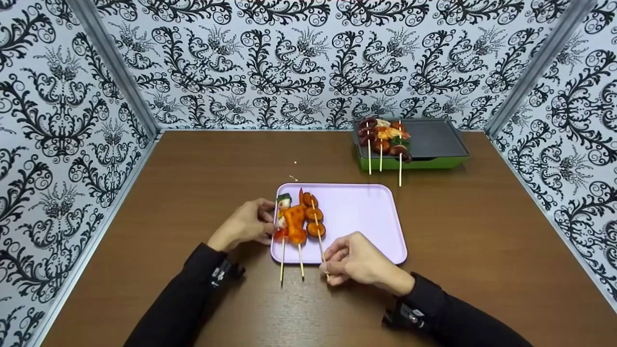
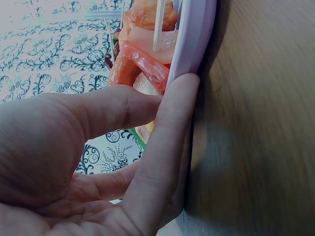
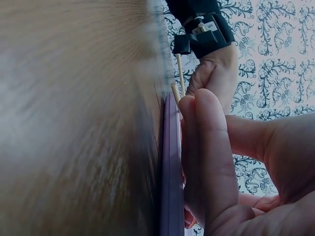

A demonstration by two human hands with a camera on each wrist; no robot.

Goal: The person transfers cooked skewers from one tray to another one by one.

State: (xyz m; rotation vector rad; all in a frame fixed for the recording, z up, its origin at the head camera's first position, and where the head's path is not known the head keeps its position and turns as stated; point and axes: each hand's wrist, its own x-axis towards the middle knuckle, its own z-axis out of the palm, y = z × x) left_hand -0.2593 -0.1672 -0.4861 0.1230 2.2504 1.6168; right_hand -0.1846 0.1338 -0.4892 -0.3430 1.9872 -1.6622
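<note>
Three food skewers lie on the left part of a pink tray (image 1: 366,217) on the brown bench (image 1: 482,231), their sticks pointing toward the person and overhanging the tray's near edge. The left skewer (image 1: 283,217) carries green, white and red pieces, the middle skewer (image 1: 295,221) orange pieces, and the right skewer (image 1: 314,220) three round brown slices. The left hand (image 1: 246,224) rests at the tray's left rim, its fingers (image 2: 162,147) lightly curled and pressed against the rim and the food of the left skewer. The right hand (image 1: 359,260) sits at the tray's near edge, its fingers (image 3: 206,147) pressed together, pinching the stick of the right skewer. Well apart, at the back right, three more skewers (image 1: 385,137) lie on the dark plate of a green griddle (image 1: 434,152), sticks overhanging its front.
</note>
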